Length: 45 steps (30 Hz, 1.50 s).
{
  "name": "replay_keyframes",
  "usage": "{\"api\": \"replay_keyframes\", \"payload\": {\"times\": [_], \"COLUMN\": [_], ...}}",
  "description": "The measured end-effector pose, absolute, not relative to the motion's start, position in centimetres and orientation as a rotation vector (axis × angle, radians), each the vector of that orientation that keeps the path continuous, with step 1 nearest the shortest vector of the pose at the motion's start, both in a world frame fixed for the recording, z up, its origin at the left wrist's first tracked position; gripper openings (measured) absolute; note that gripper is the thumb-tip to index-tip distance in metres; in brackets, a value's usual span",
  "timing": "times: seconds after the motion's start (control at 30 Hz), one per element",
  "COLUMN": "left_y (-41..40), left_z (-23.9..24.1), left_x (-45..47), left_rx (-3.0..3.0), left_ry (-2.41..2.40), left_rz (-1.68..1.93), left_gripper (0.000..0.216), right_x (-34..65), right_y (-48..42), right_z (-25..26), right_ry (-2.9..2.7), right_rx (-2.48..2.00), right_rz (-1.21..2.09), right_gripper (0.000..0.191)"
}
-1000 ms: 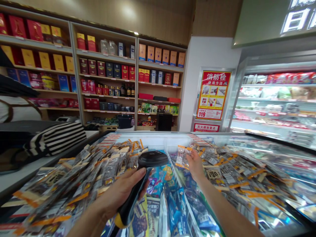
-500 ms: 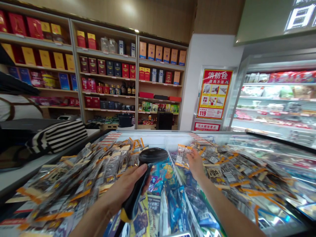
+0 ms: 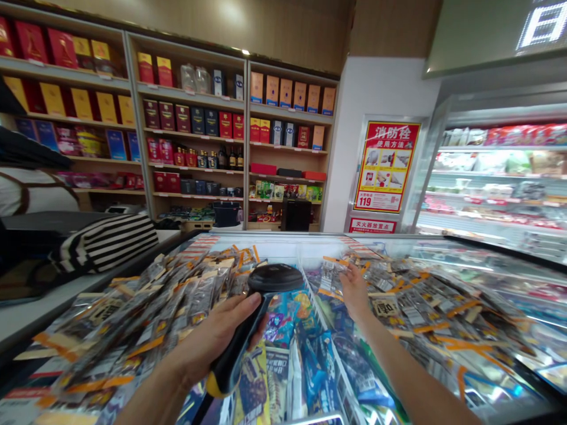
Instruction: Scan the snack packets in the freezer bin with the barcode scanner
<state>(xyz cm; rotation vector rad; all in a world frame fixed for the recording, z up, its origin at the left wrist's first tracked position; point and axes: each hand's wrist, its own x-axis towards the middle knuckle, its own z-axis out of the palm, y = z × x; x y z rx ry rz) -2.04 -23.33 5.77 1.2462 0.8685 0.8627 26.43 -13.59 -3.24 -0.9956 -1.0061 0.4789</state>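
Head view: the left hand (image 3: 230, 319) is wrapped round the handle of a black scanner (image 3: 245, 333); the right hand (image 3: 355, 292) pinches 1 clear packet (image 3: 332, 276) by its edge, fingers nearly closed, just right of the scanner's head. Similar packets (image 3: 425, 301) lie heaped outside both grips. The step seems to be lining up scanner and packet; the next move calls for steadiness.

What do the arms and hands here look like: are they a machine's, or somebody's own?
They're a person's. The left hand and right hand are ungloved, with ordinary human fingers. Both forearms are bare as far as they show. I see no sleeves, watch, bracelet or markings on them.
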Motion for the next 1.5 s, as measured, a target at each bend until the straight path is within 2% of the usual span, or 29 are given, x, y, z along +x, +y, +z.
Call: {"api": "replay_keyframes", "payload": {"times": [0.23, 0.83, 1.1, 1.5], "left_y": [-23.6, -23.8, -23.6, -23.7], "left_z": [5.6, 6.5, 6.4, 6.6], "left_x": [-2.6, -2.1, -2.5, -2.9], "left_rx": [1.301, 1.480, 1.599, 1.697], "left_ry": [0.768, 0.897, 0.917, 0.929], "left_rz": [0.767, 0.888, 0.843, 0.798], "left_gripper": [0.033, 0.040, 0.039, 0.036], "right_x": [27.1, 27.4, 27.4, 28.2], "right_y": [-13.4, -13.7, -14.4, -14.0], "right_z": [-3.2, -3.0, -2.0, -2.2], "right_ry": [-0.998, -0.960, -0.994, -0.930], "right_rx": [-1.039, -1.049, -1.028, -1.141], "right_rz": [0.421, 0.495, 0.646, 0.588], "right_gripper": [0.033, 0.032, 0.038, 0.059]}}
